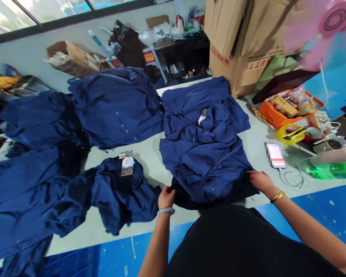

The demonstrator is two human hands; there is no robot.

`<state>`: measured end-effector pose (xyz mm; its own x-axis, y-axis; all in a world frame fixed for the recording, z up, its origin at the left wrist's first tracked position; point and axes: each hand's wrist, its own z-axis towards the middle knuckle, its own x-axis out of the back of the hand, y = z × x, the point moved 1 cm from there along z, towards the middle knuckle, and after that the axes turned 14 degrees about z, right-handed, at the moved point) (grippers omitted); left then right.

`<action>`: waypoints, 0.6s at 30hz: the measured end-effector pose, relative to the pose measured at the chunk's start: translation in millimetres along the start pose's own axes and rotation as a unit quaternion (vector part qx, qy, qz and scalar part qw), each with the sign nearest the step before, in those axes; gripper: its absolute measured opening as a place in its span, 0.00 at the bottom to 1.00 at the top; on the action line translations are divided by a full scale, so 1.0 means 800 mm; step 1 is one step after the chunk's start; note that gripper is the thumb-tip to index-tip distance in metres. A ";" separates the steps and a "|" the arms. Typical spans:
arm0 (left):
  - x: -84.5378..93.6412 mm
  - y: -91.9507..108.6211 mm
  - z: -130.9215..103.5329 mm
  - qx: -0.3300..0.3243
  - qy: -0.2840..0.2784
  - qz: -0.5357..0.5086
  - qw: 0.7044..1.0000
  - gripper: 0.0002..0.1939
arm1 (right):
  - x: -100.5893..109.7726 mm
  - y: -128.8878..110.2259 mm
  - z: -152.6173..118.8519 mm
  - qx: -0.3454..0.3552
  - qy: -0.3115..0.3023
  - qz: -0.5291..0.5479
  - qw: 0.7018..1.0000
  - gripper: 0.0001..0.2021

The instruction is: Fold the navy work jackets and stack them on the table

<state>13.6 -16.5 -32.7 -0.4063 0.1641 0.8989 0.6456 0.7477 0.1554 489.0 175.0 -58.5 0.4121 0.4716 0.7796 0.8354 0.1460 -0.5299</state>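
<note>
A navy-blue cotton work shirt lies spread flat on the pale grey worktable, its lower hem at the near edge, just in front of the person. The left hand is closed around the hem's near-left corner, fingers curled into the dark fabric, a pale jade-coloured bangle on the wrist. The right hand rests at the hem's near-right corner with fingers extended and pressed onto the cloth; whether it pinches the edge cannot be told. A gold bangle sits on that wrist. Holding both lower corners at once looks like a way to keep the hem taut and square to the table edge, so the garment stays flat.

A white paper tag shows near the shirt's collar, toward the far edge. To the left, near the front edge, a second crumpled navy-blue garment with a hang tag lies loose, apart from the flat one. More heaped navy-blue garments cover the far left of the table, probably kept aside as a separate pile.

Toward the right edge lie a smartphone with a white cable, an orange tray of packaged snacks, and a yellow tape roll. Brown cardboard boxes stand at the far right corner, and a pink fan is blurred above them.
</note>
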 end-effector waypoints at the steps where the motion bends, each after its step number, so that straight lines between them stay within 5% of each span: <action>1: -0.004 -0.015 -0.009 0.017 -0.013 0.001 1.000 0.10 | 0.001 -0.002 0.001 -0.006 -0.002 -0.014 1.000 0.19; 5: -0.025 -0.072 -0.049 0.055 -0.079 0.059 0.994 0.13 | 0.008 -0.043 0.011 -0.023 -0.031 -0.097 0.995 0.18; 8: -0.032 -0.082 -0.065 0.050 0.003 0.122 0.991 0.25 | 0.004 -0.109 0.028 0.044 -0.005 -0.098 0.994 0.18; 11: -0.036 -0.048 -0.056 -0.059 0.131 0.121 0.982 0.30 | -0.023 -0.183 0.052 0.151 -0.022 -0.045 0.987 0.25; 13: -0.046 -0.013 -0.038 -0.136 0.139 0.077 0.978 0.32 | -0.049 -0.219 0.067 0.175 -0.064 -0.015 0.982 0.32; 16: -0.074 0.021 -0.009 -0.143 0.107 -0.003 0.984 0.39 | -0.080 -0.234 0.083 0.126 -0.118 0.016 0.985 0.30; 18: -0.097 0.022 0.004 -0.116 0.101 -0.056 0.986 0.41 | -0.082 -0.221 0.088 0.091 -0.123 0.041 0.987 0.21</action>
<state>54.3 -14.5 -100.6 -0.3615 -0.0615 0.9304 0.7444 0.5817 0.3277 288.8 179.8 -39.5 0.3564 0.6815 0.6392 0.7140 0.2427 -0.6568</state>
